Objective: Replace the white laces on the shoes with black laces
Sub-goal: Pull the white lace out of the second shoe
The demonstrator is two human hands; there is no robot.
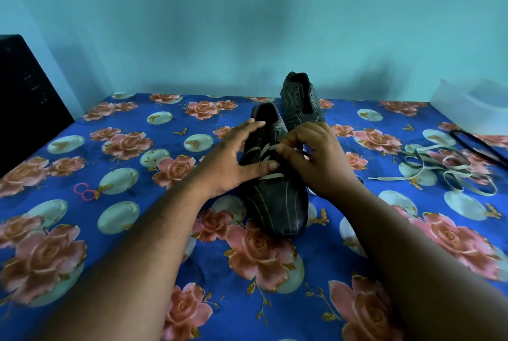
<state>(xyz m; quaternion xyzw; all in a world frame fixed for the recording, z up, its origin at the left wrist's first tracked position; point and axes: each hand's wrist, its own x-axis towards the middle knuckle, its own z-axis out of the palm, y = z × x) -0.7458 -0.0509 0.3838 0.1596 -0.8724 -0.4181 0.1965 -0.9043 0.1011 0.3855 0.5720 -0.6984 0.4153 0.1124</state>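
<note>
Lying between both hands, the dark ribbed shoe (275, 189); right hand (316, 159) pinches its flat white lace (268, 149), left hand (233, 159) rests spread.

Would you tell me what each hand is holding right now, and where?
The right hand pinches the white lace at the near shoe's eyelets. The left hand only steadies that shoe.

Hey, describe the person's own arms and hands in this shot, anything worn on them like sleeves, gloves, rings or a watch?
Both forearms come in bare from the bottom edge, with no sleeves in view. The left hand and the right hand wear no gloves. No watch, bracelet or band shows on either wrist, and no ring shows on the visible fingers. Some fingers of the right hand are hidden, so a ring there cannot be ruled out.
</note>
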